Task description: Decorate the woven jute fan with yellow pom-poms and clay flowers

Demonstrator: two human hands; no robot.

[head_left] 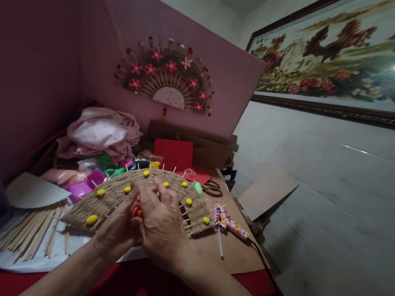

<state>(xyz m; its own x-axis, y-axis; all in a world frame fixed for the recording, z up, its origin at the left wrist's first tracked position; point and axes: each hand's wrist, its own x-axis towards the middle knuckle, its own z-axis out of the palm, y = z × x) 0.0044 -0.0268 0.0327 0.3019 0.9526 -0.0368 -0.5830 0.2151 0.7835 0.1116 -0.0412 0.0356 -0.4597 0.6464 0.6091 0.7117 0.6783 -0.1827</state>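
Note:
My left hand (119,228) and my right hand (164,223) meet in front of a fan-shaped piece (112,202) wound with brown twine. Small orange-red lumps (137,210), which look like soft clay, show in the gap between my palms. The fingers of both hands are bent and closed around them, the right lying partly over the left. Yellow oval dots (100,192) are spaced along the twine, and thin sticks poke out past its curved edge. My hands hide the middle of the fan piece.
Wooden sticks (34,229) lie on white plastic at the left. Packs of coloured clay (80,189) sit behind. A flower-patterned glue gun (232,224) with a cord rests on brown cardboard (240,256) near scissors (212,188). A decorated fan (169,75) is on the pink board.

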